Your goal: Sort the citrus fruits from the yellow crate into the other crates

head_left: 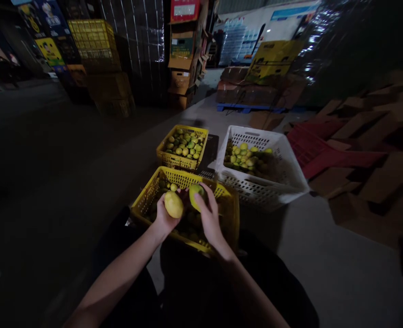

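Observation:
In my left hand [164, 219] rests a yellow lemon [174, 204], with the fingers curled round its underside. My right hand [209, 214] is wrapped round a greener lemon [196, 195], just to the right of the yellow one. Both hands are above the near yellow crate [236, 214], which has slotted walls. More fruit lies inside that crate, mostly in shadow and partly hidden by my hands. Beyond it stands a smaller-looking yellow crate [182, 164] full of yellow-green lemons [185, 145]. A white crate [256, 186] at right holds yellow lemons [244, 155] toward its left side.
A red crate [338, 157] and a heap of cardboard boxes [372, 218] lie on the right. A blue pallet [245, 108] with boxes stands behind. Stacked yellow crates [92, 41] and a column of cartons [181, 59] rise at the back.

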Tool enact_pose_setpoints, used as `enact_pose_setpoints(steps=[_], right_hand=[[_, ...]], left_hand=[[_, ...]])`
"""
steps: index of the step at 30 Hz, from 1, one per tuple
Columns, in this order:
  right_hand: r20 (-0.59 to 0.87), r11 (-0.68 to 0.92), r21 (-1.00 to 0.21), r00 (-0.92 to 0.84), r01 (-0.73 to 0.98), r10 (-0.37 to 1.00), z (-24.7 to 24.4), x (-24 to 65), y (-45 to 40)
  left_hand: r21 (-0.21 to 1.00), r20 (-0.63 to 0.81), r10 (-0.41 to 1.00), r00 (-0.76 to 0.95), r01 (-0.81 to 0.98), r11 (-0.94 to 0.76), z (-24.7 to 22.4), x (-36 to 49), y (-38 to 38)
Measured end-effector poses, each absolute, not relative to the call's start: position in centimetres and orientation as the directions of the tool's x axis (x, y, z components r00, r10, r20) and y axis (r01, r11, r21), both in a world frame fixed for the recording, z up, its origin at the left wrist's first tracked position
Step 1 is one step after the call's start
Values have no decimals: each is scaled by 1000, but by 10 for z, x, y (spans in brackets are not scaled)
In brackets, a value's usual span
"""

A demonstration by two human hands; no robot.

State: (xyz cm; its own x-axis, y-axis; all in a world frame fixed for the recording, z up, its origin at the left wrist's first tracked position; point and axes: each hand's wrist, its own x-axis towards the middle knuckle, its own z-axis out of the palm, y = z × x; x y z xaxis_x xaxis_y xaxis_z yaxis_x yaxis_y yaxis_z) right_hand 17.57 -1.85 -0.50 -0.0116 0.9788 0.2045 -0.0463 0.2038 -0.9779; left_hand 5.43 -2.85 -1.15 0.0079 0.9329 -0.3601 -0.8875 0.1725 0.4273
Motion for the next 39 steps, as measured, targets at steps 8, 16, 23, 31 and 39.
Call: enact_pose_setpoints(steps=[8,16,23,31,39], right_hand=[[470,630,-623,-421,465,776,-20,165,-37],[550,768,-473,-536,432,641,-25,160,-40],[713,767,-443,-337,464,615,-16,173,-36],[648,579,-693,19,429,761,-9,198,-15],[617,587,-722,-44,365,786,-12,196,-23]], left_hand=[[504,-454,891,-28,-832,231,-25,53,-35],[632,-309,945,-103,-765,124,-22,53,-29],[626,-170,985,39,-767,139,-7,43,-23],[857,119,991,-58,-498,-132,12,33,-30],[906,92,995,-24,-412,-94,13,33,-35]])
